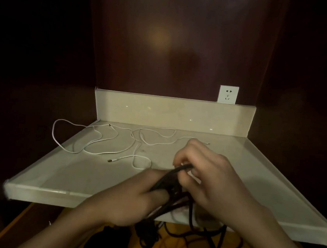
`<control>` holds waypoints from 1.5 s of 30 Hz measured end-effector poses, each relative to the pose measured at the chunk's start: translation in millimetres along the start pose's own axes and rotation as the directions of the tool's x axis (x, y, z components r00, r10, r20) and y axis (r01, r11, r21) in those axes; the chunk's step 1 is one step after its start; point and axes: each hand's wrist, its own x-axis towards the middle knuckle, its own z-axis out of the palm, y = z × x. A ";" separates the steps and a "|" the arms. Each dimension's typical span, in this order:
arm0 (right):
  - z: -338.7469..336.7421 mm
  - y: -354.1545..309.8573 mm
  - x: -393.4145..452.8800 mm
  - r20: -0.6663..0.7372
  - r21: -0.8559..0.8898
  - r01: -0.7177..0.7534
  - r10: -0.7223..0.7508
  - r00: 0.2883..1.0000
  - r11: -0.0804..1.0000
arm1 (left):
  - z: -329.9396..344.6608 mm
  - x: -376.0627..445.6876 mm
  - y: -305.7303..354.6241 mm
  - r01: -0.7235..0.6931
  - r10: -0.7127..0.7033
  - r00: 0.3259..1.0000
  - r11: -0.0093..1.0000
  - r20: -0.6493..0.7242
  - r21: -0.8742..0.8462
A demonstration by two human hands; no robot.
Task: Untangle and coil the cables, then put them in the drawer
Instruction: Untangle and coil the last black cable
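Note:
My left hand (135, 200) grips a bundle of black cable (169, 183) over the front edge of the pale countertop (60, 175). My right hand (207, 176) pinches a strand of that black cable near its top. More black cable hangs in loose loops (205, 239) below the counter edge. White cables (104, 139) lie tangled across the back half of the countertop, with one plug end (110, 160) near the middle. No drawer is in view.
A white wall socket (228, 94) sits above the low backsplash (169, 112) at the back right. Dark wood panels enclose the counter on three sides. Below the front edge there is an orange-brown floor (18, 222).

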 end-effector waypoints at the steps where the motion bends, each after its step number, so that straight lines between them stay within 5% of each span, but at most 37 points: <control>1: 4.8 4.3 -2.2 -0.057 0.116 -0.076 0.083 0.995 0.990 | -0.2 -1.1 4.3 -0.009 0.002 0.998 0.994 -0.067 -0.110; 4: 22.0 8.7 -7.5 -0.137 0.418 -0.281 0.365 0.921 0.864 | 0.4 5.7 12.0 0.005 -0.121 0.959 0.911 -0.255 -0.413; 7: 39.7 10.9 -12.2 -0.059 0.333 -0.340 0.380 0.923 0.879 | -2.3 13.9 1.4 -0.092 -0.234 0.859 0.805 -0.455 -0.587; 11: 42.0 22.6 -15.0 0.068 0.321 -0.381 0.380 0.922 0.867 | -8.2 17.4 -10.6 -0.080 -0.202 0.946 0.617 -0.255 -0.783; 14: 32.3 29.1 -17.6 0.051 0.405 -0.358 0.370 0.928 0.841 | -16.4 17.6 -9.7 -0.097 -0.026 0.993 0.381 -0.115 -0.919; 17: 35.7 26.9 -29.6 0.200 0.438 -0.382 0.326 0.924 0.814 | -19.0 19.6 -4.0 -0.181 0.118 0.980 0.193 -0.160 -0.964; 22: 53.5 19.1 -44.9 0.261 0.677 -0.423 0.341 0.903 0.602 | -17.9 33.2 9.4 -0.287 0.013 0.958 0.060 -0.287 -0.956; 25: 58.1 14.8 -31.8 0.192 0.454 -0.361 0.306 0.932 0.814 | -11.9 48.8 13.5 -0.380 -0.100 0.917 0.078 -0.387 -0.922; 27: 63.2 20.5 -14.7 0.082 -0.030 -0.216 0.217 0.973 0.976 | -1.7 57.8 18.4 -0.466 -0.133 0.867 0.128 -0.481 -0.875; 28: 66.1 22.6 -4.8 0.058 -0.264 -0.139 0.159 0.986 0.954 | 2.3 60.6 20.3 -0.509 -0.143 0.838 0.142 -0.526 -0.849; 30: 70.3 22.5 8.7 0.053 -0.335 -0.196 0.226 0.973 0.922 | 3.2 62.4 25.1 -0.577 -0.152 0.794 0.112 -0.588 -0.809; 34: 87.1 33.3 -24.0 0.041 -0.019 -0.246 0.247 0.968 0.969 | -10.8 60.0 39.0 -0.637 -0.158 0.765 -0.040 -0.625 -0.770; 37: 82.8 41.7 -46.0 0.166 0.222 -0.404 0.374 0.912 0.887 | -13.6 62.1 41.9 -0.603 -0.184 0.790 -0.066 -0.584 -0.795; 40: 70.2 49.0 -29.8 0.208 0.050 -0.484 0.465 0.861 0.873 | -4.3 69.7 36.5 -0.596 -0.271 0.778 -0.033 -0.567 -0.802; 42: 65.9 40.0 -14.8 0.016 -0.003 -0.491 0.491 0.871 0.871 | 4.7 74.6 36.1 -0.617 -0.315 0.750 -0.017 -0.582 -0.787; 43: 64.0 26.8 -7.3 -0.128 0.144 -0.496 0.513 0.849 0.856 | 8.4 76.8 38.4 -0.635 -0.324 0.732 -0.006 -0.599 -0.772; 45: 61.3 -10.0 5.6 -0.325 0.652 -0.344 0.658 0.679 0.676 | 12.7 80.4 48.1 -0.675 -0.322 0.696 0.012 -0.642 -0.738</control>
